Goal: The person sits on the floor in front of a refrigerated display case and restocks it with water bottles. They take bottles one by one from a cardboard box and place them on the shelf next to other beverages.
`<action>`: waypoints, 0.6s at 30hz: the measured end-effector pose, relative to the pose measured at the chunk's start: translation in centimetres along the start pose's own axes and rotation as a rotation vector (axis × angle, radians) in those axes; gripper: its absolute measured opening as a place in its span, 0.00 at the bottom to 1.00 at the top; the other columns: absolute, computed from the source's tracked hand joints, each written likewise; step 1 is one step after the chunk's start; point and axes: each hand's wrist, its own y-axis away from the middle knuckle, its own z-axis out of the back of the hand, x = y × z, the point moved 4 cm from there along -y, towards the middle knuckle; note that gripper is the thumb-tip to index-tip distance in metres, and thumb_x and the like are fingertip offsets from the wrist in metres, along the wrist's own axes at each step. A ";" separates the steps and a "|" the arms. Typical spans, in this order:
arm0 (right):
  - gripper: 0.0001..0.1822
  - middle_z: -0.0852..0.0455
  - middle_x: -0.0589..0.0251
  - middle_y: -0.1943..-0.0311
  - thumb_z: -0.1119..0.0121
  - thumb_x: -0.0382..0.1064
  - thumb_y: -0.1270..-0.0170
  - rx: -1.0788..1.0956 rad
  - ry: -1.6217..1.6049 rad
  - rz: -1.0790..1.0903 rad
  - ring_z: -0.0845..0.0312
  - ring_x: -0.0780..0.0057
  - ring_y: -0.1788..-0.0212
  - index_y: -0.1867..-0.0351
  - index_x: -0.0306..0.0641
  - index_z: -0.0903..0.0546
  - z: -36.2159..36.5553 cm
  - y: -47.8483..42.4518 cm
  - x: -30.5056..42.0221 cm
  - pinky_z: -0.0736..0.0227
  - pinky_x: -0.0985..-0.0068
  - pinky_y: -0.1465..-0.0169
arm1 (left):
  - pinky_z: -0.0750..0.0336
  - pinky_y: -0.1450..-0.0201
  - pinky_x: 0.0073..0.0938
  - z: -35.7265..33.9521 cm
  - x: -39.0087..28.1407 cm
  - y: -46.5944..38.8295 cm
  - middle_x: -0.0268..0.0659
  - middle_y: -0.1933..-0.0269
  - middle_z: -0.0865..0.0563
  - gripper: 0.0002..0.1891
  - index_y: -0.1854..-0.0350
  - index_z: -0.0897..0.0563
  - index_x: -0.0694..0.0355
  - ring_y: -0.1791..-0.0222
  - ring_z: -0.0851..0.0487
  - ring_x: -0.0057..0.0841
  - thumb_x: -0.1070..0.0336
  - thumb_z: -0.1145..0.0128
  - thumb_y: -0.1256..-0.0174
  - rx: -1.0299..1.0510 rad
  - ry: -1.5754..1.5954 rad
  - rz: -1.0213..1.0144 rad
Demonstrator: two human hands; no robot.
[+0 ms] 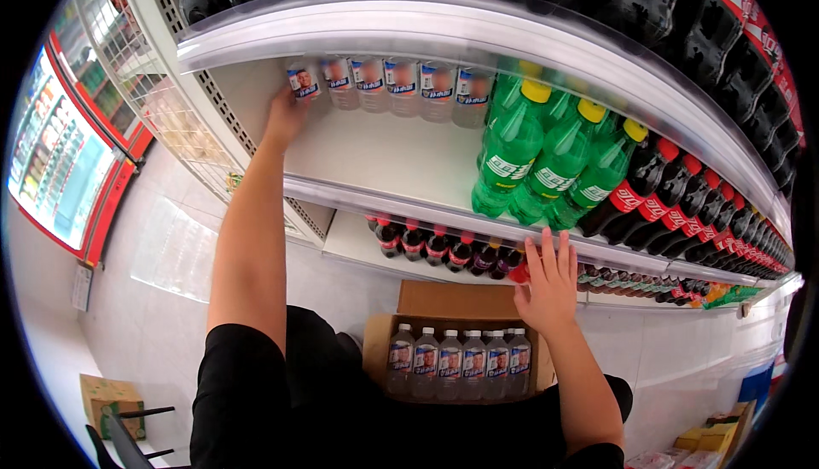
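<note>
At the back left of the shelf board, my left hand is closed around the lower part of a clear plastic drink bottle with a blue and white label. To its right, several matching bottles stand in a row along the back. My right hand has its fingers spread against the shelf's front edge, below large green soda bottles, and holds nothing. Below my hands, an open cardboard box on the floor contains more of the clear bottles, standing upright with white caps.
Large cola bottles line the shelf's right side. Small dark soda bottles stand on the lower shelf. An upper shelf's front edge overhangs my hands. A wire rack and red-framed drinks coolers are at left; a carton sits lower left.
</note>
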 end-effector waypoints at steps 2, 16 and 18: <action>0.47 0.43 0.49 0.18 0.30 0.37 0.51 -0.012 0.000 0.022 0.54 0.38 0.17 0.23 0.41 0.31 -0.5 -0.2 0.0 0.56 0.41 0.19 | 0.23 0.37 0.38 0.4 2.5 -2.0 0.51 0.39 0.15 0.21 0.35 0.25 0.66 0.40 0.15 0.39 0.73 0.40 0.29 -0.054 -0.160 0.003; 0.48 0.42 0.49 0.19 0.30 0.37 0.52 -0.016 0.006 0.023 0.55 0.37 0.17 0.23 0.41 0.31 -0.1 0.0 0.2 0.55 0.42 0.18 | 0.24 0.35 0.50 -2.5 1.8 -3.9 0.62 0.42 0.15 0.19 0.43 0.21 0.70 0.36 0.19 0.56 0.65 0.41 0.32 -0.047 -0.541 0.206; 0.49 0.42 0.49 0.19 0.30 0.37 0.53 -0.018 -0.004 0.045 0.55 0.37 0.17 0.23 0.41 0.32 -0.2 -0.3 0.7 0.55 0.42 0.19 | 0.22 0.37 0.50 -1.1 2.4 -2.6 0.63 0.44 0.14 0.18 0.45 0.20 0.72 0.37 0.18 0.56 0.67 0.41 0.34 -0.119 -0.559 0.126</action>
